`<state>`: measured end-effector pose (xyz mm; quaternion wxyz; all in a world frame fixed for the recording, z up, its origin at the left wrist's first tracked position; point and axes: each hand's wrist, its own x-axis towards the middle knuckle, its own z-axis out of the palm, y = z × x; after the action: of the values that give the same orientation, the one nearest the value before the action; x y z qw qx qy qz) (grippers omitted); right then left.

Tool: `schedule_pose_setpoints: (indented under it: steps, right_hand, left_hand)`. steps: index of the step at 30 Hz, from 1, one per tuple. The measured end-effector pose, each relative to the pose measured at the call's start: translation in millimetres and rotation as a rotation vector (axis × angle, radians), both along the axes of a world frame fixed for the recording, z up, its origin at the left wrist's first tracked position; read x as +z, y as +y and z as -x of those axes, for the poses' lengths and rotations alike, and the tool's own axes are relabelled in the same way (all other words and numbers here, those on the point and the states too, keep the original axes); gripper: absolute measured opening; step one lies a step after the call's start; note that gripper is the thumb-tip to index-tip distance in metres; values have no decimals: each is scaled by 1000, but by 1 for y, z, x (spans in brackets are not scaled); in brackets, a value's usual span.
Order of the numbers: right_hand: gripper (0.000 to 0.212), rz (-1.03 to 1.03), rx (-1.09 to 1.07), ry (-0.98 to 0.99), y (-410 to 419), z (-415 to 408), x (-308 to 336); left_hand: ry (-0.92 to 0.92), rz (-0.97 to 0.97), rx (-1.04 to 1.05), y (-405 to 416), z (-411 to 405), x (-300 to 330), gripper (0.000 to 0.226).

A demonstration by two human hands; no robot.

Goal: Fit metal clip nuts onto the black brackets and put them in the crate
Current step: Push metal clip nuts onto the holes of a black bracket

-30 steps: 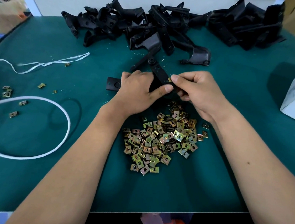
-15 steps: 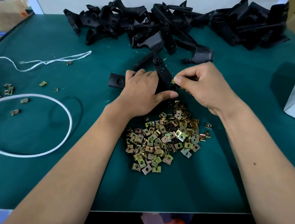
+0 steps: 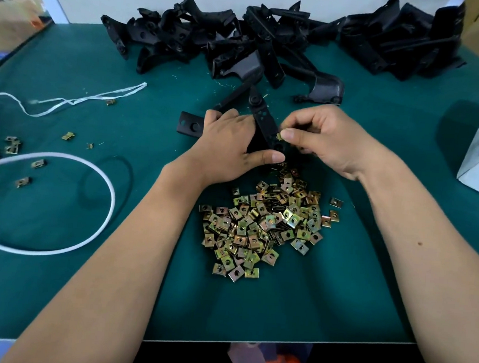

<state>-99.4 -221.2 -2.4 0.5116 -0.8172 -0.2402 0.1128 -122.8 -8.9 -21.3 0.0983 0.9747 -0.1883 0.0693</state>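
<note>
Loose heap of small yellow-zinc metal clip nuts (image 3: 266, 226) nearest, on green felt tabletop (image 3: 338, 289). Just beyond at 12: left hand (image 3: 232, 149) pressed flat over long black plastic bracket (image 3: 261, 120), thumb under. Right hand (image 3: 322, 139) pinching one brass-coloured clip nut (image 3: 279, 136) at bracket edge, approx half seated. Risk: nut going on skewed, springing off into heap if pinch slips. Black bracket pile (image 3: 272, 40) at 12, far. Crate not in view.

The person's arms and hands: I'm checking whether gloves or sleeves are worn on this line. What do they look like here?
Both arms are bare from the bottom of the frame to the fingertips: no sleeves in view. The left hand and right hand wear no gloves, and no rings, watch or wristband show. The nails that show are short and unpainted. A small dark mark shows on the right forearm.
</note>
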Motion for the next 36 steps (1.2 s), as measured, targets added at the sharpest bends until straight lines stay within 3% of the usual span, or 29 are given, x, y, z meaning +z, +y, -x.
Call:
schedule_pose_setpoints:
  steps: [3, 5, 7, 10, 13, 17, 21, 26, 31, 36]
  right_hand:
    - [12, 210, -48, -243, 2, 3, 9]
    - [11, 279, -77, -328, 8, 6, 15]
    - [12, 339, -101, -371, 12, 8, 18]
    - [12, 335, -137, -357, 15, 9, 17]
    - [11, 151, -169, -196, 13, 8, 9]
    - [11, -8, -214, -19, 13, 9, 0]
    - [14, 46, -337, -208, 20, 17, -3]
    - [55, 188, -397, -316, 30, 27, 4]
    - [53, 192, -374, -329, 32, 34, 9]
    - [52, 184, -367, -324, 33, 36, 9]
  left_hand:
    - [-40, -29, 41, -4, -2, -2, 79]
    - [-64, 14, 51, -5, 0, -4, 56]
    - [-66, 42, 43, -5, 2, -5, 53]
    - [-56, 24, 61, -5, 1, -6, 61]
    - [-38, 10, 70, -6, 0, -5, 76]
    - [-53, 20, 84, -6, 0, -7, 80]
    - [-66, 39, 109, -10, 1, -7, 81]
    - [-70, 55, 151, -12, 3, -4, 67]
    - [-74, 82, 128, -12, 3, -7, 55]
    - [-49, 69, 155, -11, 1, -8, 66]
